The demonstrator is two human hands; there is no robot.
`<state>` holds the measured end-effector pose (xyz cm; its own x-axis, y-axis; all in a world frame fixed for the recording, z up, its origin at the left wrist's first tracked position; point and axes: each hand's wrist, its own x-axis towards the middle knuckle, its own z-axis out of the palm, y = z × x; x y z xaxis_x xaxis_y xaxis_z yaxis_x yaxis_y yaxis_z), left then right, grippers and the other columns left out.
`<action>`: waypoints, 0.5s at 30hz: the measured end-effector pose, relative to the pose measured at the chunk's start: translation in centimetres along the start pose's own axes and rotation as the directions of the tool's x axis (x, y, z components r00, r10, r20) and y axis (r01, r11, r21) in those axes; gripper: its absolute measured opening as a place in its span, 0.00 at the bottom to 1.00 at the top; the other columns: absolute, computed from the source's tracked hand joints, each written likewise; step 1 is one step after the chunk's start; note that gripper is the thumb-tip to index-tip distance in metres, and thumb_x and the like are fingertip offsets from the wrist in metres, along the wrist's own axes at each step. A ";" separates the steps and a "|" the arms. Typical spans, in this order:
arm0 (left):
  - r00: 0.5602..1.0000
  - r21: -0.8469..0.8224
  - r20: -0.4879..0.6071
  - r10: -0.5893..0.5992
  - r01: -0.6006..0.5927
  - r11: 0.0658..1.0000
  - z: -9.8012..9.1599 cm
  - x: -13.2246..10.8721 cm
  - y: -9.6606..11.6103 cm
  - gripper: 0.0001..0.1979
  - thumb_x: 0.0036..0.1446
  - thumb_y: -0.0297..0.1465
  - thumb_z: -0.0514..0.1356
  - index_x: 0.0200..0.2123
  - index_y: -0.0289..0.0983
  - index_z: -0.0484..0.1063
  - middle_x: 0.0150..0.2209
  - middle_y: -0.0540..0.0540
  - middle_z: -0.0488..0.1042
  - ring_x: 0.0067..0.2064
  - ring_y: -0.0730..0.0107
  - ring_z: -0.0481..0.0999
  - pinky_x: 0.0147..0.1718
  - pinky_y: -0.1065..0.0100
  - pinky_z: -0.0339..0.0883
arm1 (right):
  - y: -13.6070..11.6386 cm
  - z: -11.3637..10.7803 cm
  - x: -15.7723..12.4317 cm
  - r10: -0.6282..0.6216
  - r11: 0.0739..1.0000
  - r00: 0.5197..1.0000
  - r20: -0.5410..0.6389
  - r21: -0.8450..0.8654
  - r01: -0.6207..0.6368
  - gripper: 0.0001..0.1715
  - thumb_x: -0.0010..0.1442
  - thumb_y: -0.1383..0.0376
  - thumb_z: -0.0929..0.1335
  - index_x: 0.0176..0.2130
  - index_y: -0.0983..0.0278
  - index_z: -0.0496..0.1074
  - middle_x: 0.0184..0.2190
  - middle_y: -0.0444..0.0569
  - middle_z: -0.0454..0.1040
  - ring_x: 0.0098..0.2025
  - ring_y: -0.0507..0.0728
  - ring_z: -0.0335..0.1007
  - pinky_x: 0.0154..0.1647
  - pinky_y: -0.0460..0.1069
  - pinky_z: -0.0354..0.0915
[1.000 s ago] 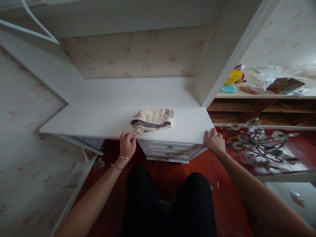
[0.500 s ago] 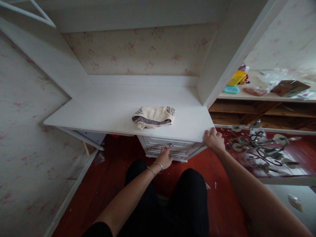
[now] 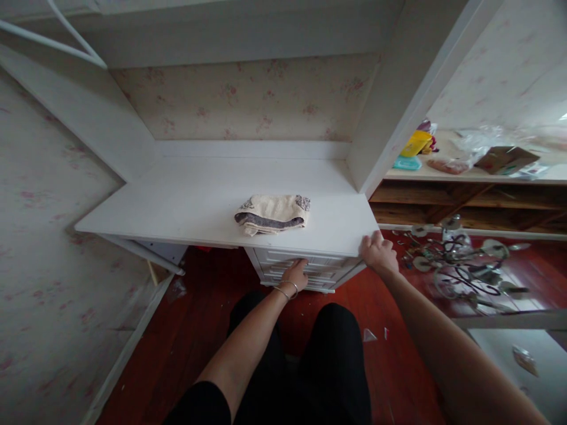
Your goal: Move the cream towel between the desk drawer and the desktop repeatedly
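Observation:
My left hand (image 3: 294, 275), with bangles on its wrist, is at the top drawer front (image 3: 328, 260) of a white drawer unit. Its fingers are closed where the drawer knob sits, and they hide the knob. At the right front corner of the white desk (image 3: 190, 198), my right hand (image 3: 380, 252) grips the edge with fingers curled over the top. A folded cream cloth (image 3: 278, 208) with grey patterned parts lies on the desktop, above the drawers, touched by neither hand.
To the right, a low wooden shelf (image 3: 411, 190) bears a yellow container (image 3: 415, 143), a cardboard box (image 3: 505, 160) and plastic bags. A chandelier (image 3: 473, 268) lies on the red floor. Upright side panels rise from the desk. Below, my knees face the drawers.
My left hand has moved up onto the drawer front, covering the knob that showed before. My right hand stays on the desk corner. The view has shifted slightly.

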<state>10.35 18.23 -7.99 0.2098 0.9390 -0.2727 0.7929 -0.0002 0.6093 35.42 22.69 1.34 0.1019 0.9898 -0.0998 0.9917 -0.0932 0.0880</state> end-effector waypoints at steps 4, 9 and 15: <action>1.000 0.020 -0.015 -0.011 0.011 1.000 -0.6 -0.3 0.2 0.25 0.55 0.26 0.55 0.57 0.43 0.67 0.59 0.48 0.68 0.58 0.65 0.68 0.59 0.65 0.59 | 0.0 -0.3 -0.1 0.064 0.991 0.998 0.003 0.117 -0.064 0.30 0.68 0.55 0.50 0.65 0.61 0.52 0.63 0.64 0.51 0.53 0.70 0.58 0.47 0.65 0.63; 0.999 0.036 -0.031 -0.017 0.018 0.999 -1.1 -0.4 0.7 0.25 0.55 0.28 0.56 0.57 0.44 0.67 0.58 0.49 0.69 0.57 0.65 0.69 0.58 0.65 0.61 | 0.4 -0.1 0.0 0.119 0.970 0.993 0.008 0.214 -0.118 0.33 0.69 0.54 0.46 0.66 0.64 0.49 0.61 0.65 0.54 0.53 0.69 0.59 0.48 0.64 0.63; 1.000 0.059 0.002 -0.017 0.016 0.998 -1.0 -2.2 0.6 0.19 0.58 0.28 0.54 0.52 0.46 0.73 0.53 0.50 0.75 0.54 0.66 0.73 0.56 0.64 0.63 | 1.0 0.7 0.6 0.081 0.980 0.996 0.045 0.176 -0.088 0.33 0.69 0.55 0.47 0.67 0.66 0.45 0.60 0.68 0.54 0.54 0.70 0.59 0.47 0.65 0.63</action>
<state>9.81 16.47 -6.24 0.1980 0.9380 -0.2845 0.8288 -0.0052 0.5595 36.54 23.09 0.70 0.1854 0.9730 -0.1372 0.9771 -0.1974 -0.0797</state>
